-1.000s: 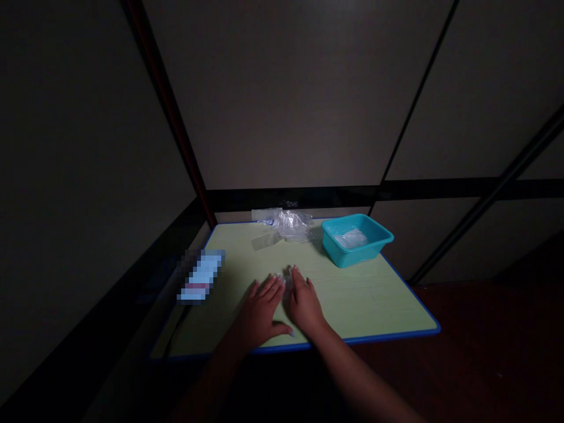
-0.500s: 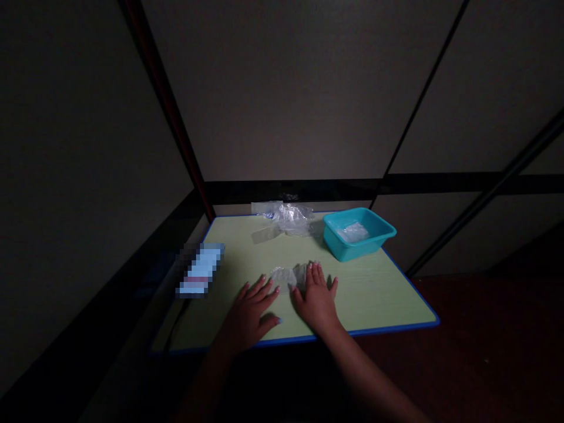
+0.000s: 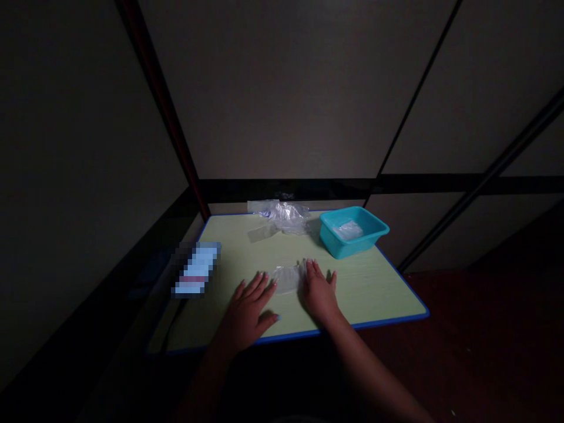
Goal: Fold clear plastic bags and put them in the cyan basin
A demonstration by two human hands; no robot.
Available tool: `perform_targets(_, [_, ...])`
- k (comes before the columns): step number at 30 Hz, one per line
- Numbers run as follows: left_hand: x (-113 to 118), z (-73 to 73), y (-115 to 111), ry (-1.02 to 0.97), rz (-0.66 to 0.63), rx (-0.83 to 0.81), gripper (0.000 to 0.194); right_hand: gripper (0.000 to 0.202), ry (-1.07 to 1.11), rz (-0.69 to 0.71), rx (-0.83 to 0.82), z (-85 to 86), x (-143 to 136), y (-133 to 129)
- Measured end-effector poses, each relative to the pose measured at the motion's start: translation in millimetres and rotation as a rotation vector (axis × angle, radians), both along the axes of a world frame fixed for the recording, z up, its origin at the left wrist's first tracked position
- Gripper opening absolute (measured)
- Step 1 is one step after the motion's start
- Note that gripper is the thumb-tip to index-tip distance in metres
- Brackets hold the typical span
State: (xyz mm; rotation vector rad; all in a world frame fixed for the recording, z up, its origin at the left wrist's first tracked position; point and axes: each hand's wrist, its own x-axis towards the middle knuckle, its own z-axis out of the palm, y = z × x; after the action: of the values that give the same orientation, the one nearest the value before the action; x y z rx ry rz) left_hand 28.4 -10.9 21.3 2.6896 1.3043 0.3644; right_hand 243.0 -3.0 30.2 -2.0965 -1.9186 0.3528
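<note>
Now, with a clock laid on the table and twelve at the wall, the hands are resting further apart than a second ago. The right hand is lying further over toward three o'clock; the left hand is sitting slightly nearer the body. Between them more of the clear plastic piece is showing, so I am judging it as being spread and flattened.

Left hand is lying palm down at about seven, fingers fanned, gripping nothing, its index tip reaching the plastic's near-left edge. Right hand is keeping most of its fingers together along the plastic's right edge, little finger splaying outward; its thumb is hiding, so whether it is pinching I cannot tell.

The plastic is lying close to the table's middle, thin and see-through, mostly flat, wrinkling faintly and catching light along the far edge. Beside the right fingers its edge is apparently rising or folding.

Further out, a pixelated bright rectangle is lying at nine. A turquoise tub is standing at about two, holding more plastic. At twelve a crumpled plastic heap is glinting near the wall.
</note>
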Motion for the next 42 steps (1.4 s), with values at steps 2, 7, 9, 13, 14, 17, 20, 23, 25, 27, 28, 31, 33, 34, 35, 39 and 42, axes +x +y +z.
perform_targets(2, [5.8,5.1,-0.5,0.007,-0.007,-0.019,0.065,0.065,0.008,0.008,0.005,-0.3,4.7,-0.8])
perform_targets(7, [32.8,20.9,5.7,0.038,-0.114,-0.054,0.063,0.065,0.029,0.016,0.036,-1.0,6.7,-2.2])
perform_targets(9, [41.3,24.0,14.3,0.033,-0.152,-0.031,0.059,0.061,0.055,0.009,0.051,-1.0,5.9,-2.3])
perform_targets(13, [46.9,23.8,33.1,0.007,-0.209,0.047,0.043,0.055,0.123,-0.003,0.07,0.4,5.7,-2.3])
perform_targets(14, [46.8,23.2,35.9,0.0,-0.222,0.066,0.04,0.053,0.14,-0.005,0.076,1.1,5.8,-2.4])
perform_targets(17, [45.6,21.2,38.1,-0.028,-0.243,0.095,0.039,0.051,0.188,-0.003,0.089,3.4,5.6,-2.7])
perform_targets(20, [44.5,20.2,34.7,-0.056,-0.24,0.082,0.041,0.05,0.215,0.001,0.089,4.8,5.1,-2.8])
perform_targets(23, [44.5,21.0,31.6,-0.063,-0.24,0.064,0.043,0.05,0.221,0.001,0.088,5.2,5.0,-2.9])
perform_targets(25, [45.6,22.1,30.6,-0.06,-0.253,0.044,0.041,0.05,0.217,0.005,0.082,5.5,4.8,-2.9])
perform_targets(27, [47.2,22.8,29.9,-0.063,-0.266,0.027,0.038,0.05,0.214,0.013,0.08,6.2,4.0,-3.0])
perform_targets(28, [48.0,22.9,29.5,-0.066,-0.268,0.023,0.037,0.05,0.215,0.02,0.082,6.7,3.1,-3.0])
perform_targets(31, [49.7,22.0,28.1,-0.078,-0.266,0.02,0.036,0.05,0.227,0.051,0.09,8.3,-1.2,-2.6])
perform_targets(33, [49.8,20.0,27.6,-0.109,-0.271,0.005,0.038,0.049,0.238,0.072,0.093,9.6,-5.0,-2.1])
perform_targets(34, [49.6,18.6,27.9,-0.143,-0.279,-0.017,0.038,0.049,0.241,0.082,0.094,10.2,-7.0,-1.7])
perform_targets(35, [49.1,16.8,28.8,-0.202,-0.285,-0.053,0.037,0.049,0.244,0.093,0.094,10.7,-8.9,-1.3])
perform_targets(39, [43.9,8.8,39.5,-0.761,-0.068,-0.318,0.04,0.049,0.22,0.117,0.093,11.6,-15.4,0.8])
perform_targets(42, [38.1,5.0,50.9,-1.073,0.215,-0.436,0.058,0.051,0.147,0.123,0.088,9.8,-18.7,2.3])
